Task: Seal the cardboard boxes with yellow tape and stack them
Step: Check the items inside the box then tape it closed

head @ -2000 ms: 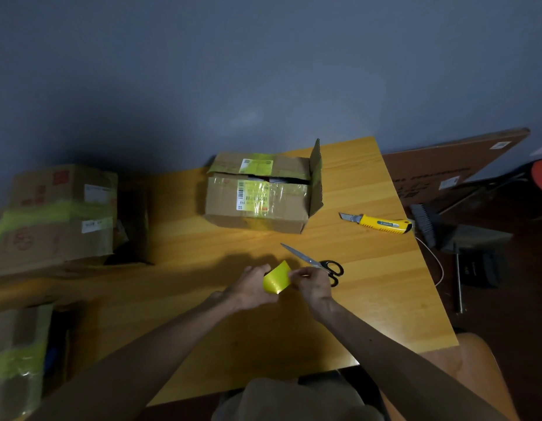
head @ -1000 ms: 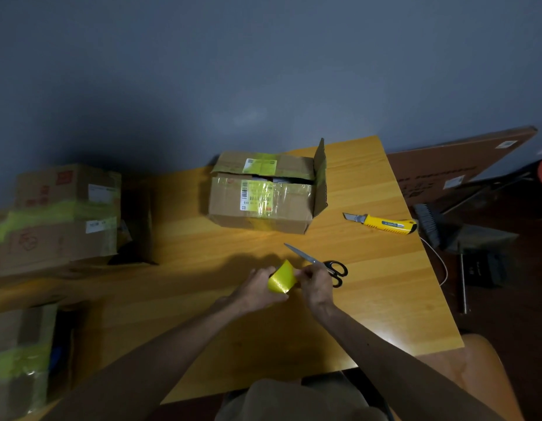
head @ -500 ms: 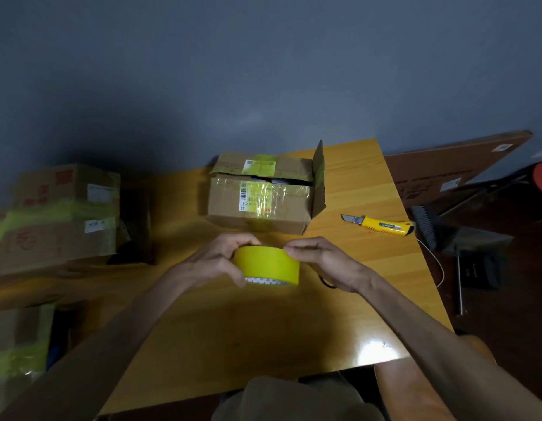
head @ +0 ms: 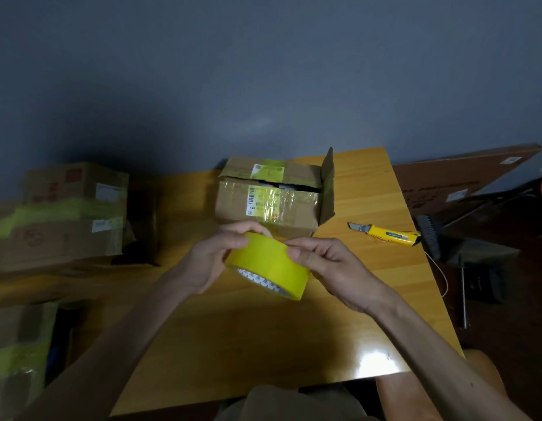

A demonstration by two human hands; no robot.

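A roll of yellow tape (head: 268, 264) is held in the air above the wooden table (head: 294, 335), tilted so its cardboard core faces down. My left hand (head: 216, 256) grips its left side with fingers curled over the top. My right hand (head: 327, 267) holds the right side, thumb and fingertips pressed on the outer face. Behind the roll stands an unsealed cardboard box (head: 272, 197) with one flap upright on its right. A box with a yellow tape band (head: 58, 214) sits at the far left, another taped box (head: 16, 357) lower left.
A yellow utility knife (head: 385, 233) lies on the table to the right of the open box. A large flat cardboard sheet (head: 464, 177) leans at the right, with a dustpan and brush (head: 458, 247) below it. The scissors are hidden behind my hands.
The roll has been lifted from the tabletop and turned from edge-on to showing its outer face; both hands rose with it and moved closer to the camera, covering the scissors.
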